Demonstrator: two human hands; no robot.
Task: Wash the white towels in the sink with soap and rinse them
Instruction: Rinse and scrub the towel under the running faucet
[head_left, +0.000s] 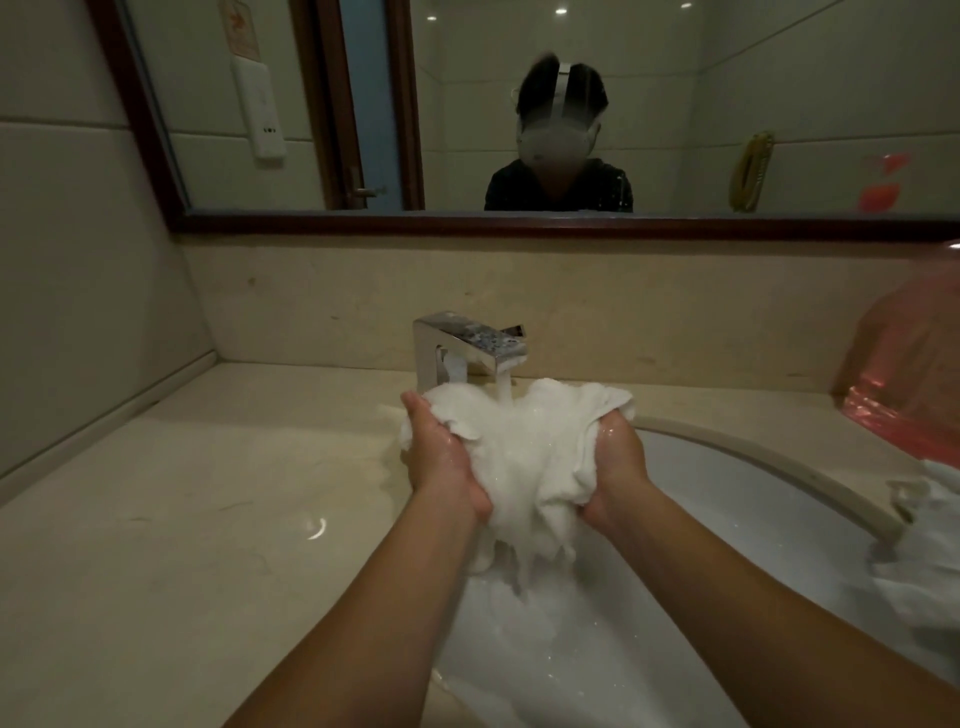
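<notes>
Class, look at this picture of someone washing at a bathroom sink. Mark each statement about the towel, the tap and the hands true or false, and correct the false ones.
1. Water runs from the faucet onto the white towel. True.
2. Only the left hand holds the towel. False: the right hand grips it too, one hand on each side.
3. The towel lies flat on the countertop. False: it is held bunched up above the sink basin.
4. A pink plastic bag sits on the counter to the right. True.
5. More white cloth lies at the basin's right edge. True.
</notes>
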